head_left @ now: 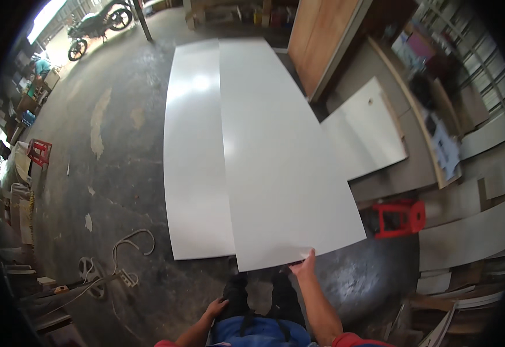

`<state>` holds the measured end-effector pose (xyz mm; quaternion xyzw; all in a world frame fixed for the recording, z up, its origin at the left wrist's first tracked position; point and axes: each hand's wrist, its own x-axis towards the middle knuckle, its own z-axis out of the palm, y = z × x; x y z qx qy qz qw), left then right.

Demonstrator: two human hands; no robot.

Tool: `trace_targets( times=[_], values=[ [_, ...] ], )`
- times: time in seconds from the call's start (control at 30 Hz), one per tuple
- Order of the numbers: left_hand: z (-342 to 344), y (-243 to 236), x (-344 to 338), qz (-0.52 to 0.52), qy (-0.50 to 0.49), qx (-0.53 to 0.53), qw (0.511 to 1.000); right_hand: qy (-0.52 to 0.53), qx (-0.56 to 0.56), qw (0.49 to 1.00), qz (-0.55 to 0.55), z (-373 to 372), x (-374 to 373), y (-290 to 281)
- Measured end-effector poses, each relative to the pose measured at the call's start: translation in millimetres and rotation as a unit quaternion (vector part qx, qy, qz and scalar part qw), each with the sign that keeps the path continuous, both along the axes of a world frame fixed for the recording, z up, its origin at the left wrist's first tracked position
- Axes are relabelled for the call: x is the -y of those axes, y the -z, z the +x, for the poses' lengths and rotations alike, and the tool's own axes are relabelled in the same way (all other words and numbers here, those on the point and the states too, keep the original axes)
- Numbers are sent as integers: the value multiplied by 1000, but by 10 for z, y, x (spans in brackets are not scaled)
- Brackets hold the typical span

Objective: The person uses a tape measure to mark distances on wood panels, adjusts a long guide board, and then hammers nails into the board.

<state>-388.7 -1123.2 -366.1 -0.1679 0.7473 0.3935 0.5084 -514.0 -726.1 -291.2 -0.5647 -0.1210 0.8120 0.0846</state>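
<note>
A large glossy white board (281,173) stretches away from me, its near edge in front of my legs. My right hand (304,266) grips that near edge right of its middle, thumb on top and fingers underneath. To the left, a second, narrower white board (197,173) lies alongside, partly covered by the first or meeting it along a long straight seam; I cannot tell which. My left hand (215,306) hangs down by my left thigh, its fingers resting loosely against the dark trousers with nothing seen in them.
A smaller white panel (368,130) juts out on the right, near a tall wooden cabinet (322,43). Red plastic stools stand at right (400,218) and far left (39,152). A cable with a power strip (128,277) lies on the floor; a motorcycle (99,26) is parked far left.
</note>
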Motion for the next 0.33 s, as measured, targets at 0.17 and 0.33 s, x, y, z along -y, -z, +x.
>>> trace_targets(
  times=[0.17,0.33],
  values=[
    [-409,-405,279,-64,-41,-172,982,-55,-43,990,123,-363,-361,-1317],
    [-1610,-1221,-132,19,-161,-363,918,-127,-259,913,288,-997,-294,-2969]
  ],
)
